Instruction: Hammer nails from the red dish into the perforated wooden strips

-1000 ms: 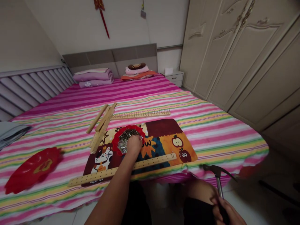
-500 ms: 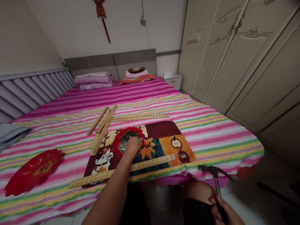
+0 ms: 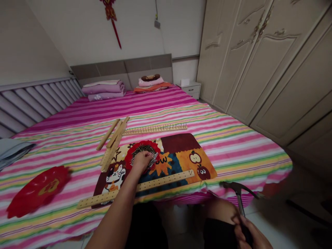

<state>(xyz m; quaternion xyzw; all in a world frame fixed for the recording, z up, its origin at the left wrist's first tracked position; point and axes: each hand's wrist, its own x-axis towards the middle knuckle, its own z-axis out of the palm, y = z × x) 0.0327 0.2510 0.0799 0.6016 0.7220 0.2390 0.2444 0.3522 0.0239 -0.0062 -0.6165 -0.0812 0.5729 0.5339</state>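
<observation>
Over the red scalloped plate (image 3: 128,162), my left hand (image 3: 142,160) is closed, its fingertips down at the heap of nails (image 3: 145,148); I cannot make out what is between them. My right hand (image 3: 250,233) grips the dark handle of a claw hammer (image 3: 237,188), held head-up beside my knee at the bed's edge. Under my left forearm lies a long wooden strip (image 3: 166,180) with rows of holes or dots, and a nail stands near its right end. Farther back, another wooden strip (image 3: 160,129) bristles with several upright nails.
A patterned mat (image 3: 178,143) lies beneath the plate on the striped bed (image 3: 241,148). Several wooden strips (image 3: 111,148) are stacked left of it. A second red plate (image 3: 38,190) is at the left, near folded grey cloth (image 3: 15,148). Wardrobes (image 3: 272,65) stand at the right.
My left hand has shifted slightly left within the red plate, uncovering more nails on its right side. The hammer in my right hand has barely moved.
</observation>
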